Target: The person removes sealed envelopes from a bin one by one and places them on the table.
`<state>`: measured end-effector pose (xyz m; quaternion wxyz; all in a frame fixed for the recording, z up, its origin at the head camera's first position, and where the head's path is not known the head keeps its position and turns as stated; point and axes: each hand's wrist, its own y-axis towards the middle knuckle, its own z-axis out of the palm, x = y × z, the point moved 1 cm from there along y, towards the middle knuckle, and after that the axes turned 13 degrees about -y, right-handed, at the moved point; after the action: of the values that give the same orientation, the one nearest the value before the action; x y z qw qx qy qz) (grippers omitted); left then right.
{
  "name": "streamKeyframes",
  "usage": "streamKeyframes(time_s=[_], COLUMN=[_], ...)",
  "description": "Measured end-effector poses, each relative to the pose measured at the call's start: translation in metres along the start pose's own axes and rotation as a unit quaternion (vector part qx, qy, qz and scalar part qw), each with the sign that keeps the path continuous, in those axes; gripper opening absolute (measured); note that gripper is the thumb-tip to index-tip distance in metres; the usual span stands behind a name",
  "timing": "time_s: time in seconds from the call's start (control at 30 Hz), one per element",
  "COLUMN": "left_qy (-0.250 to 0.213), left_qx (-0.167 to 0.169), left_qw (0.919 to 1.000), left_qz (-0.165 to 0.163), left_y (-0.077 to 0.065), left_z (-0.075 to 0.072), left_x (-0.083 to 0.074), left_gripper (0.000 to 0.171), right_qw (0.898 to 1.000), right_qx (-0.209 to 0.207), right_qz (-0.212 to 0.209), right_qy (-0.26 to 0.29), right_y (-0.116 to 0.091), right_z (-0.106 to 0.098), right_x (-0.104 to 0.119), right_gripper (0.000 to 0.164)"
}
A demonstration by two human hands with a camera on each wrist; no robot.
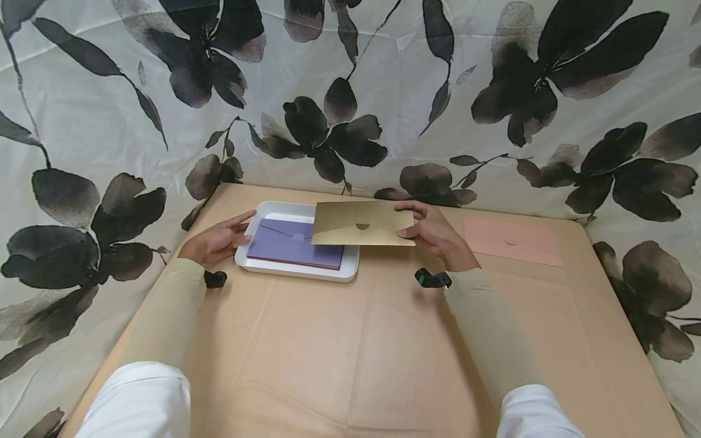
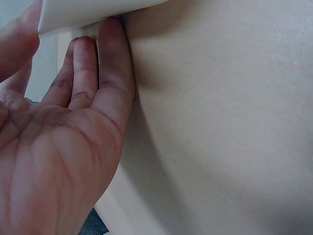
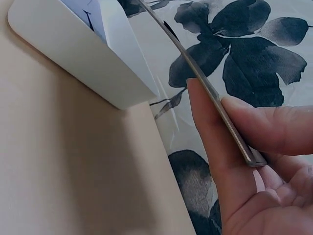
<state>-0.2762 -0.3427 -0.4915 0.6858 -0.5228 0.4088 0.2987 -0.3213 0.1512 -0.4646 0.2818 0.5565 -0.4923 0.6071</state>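
Our right hand [image 1: 435,234] pinches the gold envelope [image 1: 358,216] by one end, body jutting left of the grip; our left hand [image 1: 216,240], straight-fingered, touches the tray [image 1: 296,274] beyond; probably light, stiffish, creasable, so we'd pinch that end gently.

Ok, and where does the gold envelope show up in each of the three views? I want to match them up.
Head: the gold envelope is near the centre, its right end held in the right hand.
Left wrist: not in it.
Right wrist: nearly edge-on, slanting from the top down to the pinching thumb, right of centre.
Shared landmark: the white tray, at the left wrist view's top left and the right wrist view's upper left.
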Motion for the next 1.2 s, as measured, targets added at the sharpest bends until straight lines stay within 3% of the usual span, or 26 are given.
streamKeyframes(time_s=[1.2], left_qy=[0.002], left_qx=[-0.01], left_qw=[0.9999], left_qz=[-0.007], left_y=[0.002], left_z=[-0.003], left_x=[0.0], left_gripper=[0.085], right_qw=[1.0], right_qx=[-0.007], right_qz=[-0.001], right_qy=[0.001], right_y=[-0.01], right_z=[-0.04], right_x=[-0.007], right_gripper=[0.065])
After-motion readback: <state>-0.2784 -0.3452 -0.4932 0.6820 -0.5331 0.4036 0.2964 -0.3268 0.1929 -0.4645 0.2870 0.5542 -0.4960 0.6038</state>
